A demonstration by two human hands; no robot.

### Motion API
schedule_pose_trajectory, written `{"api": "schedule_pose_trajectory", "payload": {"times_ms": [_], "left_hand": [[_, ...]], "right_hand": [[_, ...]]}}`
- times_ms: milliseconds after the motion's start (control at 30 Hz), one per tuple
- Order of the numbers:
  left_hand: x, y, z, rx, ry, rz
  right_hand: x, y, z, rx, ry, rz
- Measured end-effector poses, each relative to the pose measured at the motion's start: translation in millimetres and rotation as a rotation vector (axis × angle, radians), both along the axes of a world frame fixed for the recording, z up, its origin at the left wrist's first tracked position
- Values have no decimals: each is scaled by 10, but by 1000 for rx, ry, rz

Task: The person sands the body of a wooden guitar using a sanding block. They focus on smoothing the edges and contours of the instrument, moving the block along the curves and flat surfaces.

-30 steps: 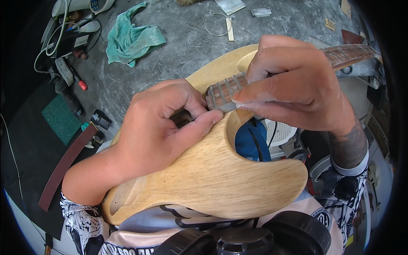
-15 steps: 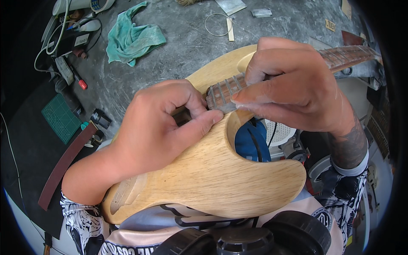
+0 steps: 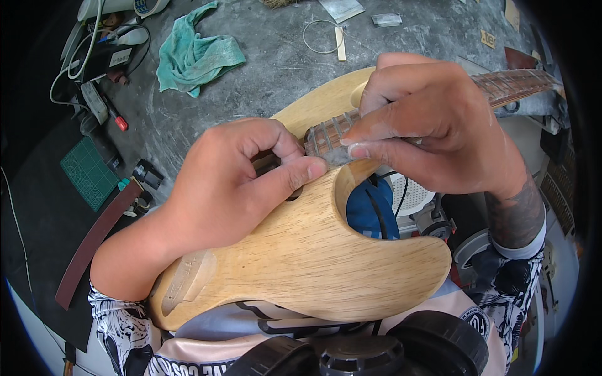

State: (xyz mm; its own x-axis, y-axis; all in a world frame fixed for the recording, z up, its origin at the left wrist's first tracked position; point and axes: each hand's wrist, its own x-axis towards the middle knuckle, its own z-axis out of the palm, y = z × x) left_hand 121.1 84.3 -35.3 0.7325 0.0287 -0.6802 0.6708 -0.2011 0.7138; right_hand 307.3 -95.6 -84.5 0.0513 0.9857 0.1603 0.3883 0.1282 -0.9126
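An electric guitar's pale bare-wood body (image 3: 301, 263) lies across my lap and the table edge, its fretted neck (image 3: 511, 86) running to the upper right. At the fretboard's end (image 3: 326, 135), next to the body cutaway, a thin, dusty grey strip (image 3: 337, 156) shows between my thumbs. My left hand (image 3: 235, 182) is closed, thumb and bent forefinger pinching at the strip's left end. From the right, my right hand (image 3: 433, 125) closes over the neck, thumb and fingertips pinching the strip's other end. Both hands look powdered with pale dust. The strip's ends are hidden by my fingers.
A green cloth (image 3: 197, 53) lies on the dusty grey table (image 3: 269, 50), with a wire ring (image 3: 323, 36) and a small wooden stick (image 3: 340, 44) farther right. To the left are a brown abrasive strip (image 3: 97, 244), a green cutting mat (image 3: 89, 174) and a red-capped marker (image 3: 119, 119).
My right thumb has shifted at the strip, and its nail now shows. My left hand has moved very slightly left. The guitar stays in place.
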Motion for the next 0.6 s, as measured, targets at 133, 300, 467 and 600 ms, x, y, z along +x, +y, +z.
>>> {"api": "schedule_pose_trajectory", "payload": {"times_ms": [133, 300, 467, 600], "left_hand": [[-9, -2, 4, -18, 1, 36], [-29, -16, -27, -36, -100, 51], [-49, -7, -47, -10, -140, -3], [-61, -18, -52, 21, -193, -22]], "right_hand": [[13, 6, -12, 31, 6, -1], [25, -8, 1, 48, -19, 1], [43, -23, 2, 65, -37, 14], [47, -27, 2, 70, -30, 19]]}}
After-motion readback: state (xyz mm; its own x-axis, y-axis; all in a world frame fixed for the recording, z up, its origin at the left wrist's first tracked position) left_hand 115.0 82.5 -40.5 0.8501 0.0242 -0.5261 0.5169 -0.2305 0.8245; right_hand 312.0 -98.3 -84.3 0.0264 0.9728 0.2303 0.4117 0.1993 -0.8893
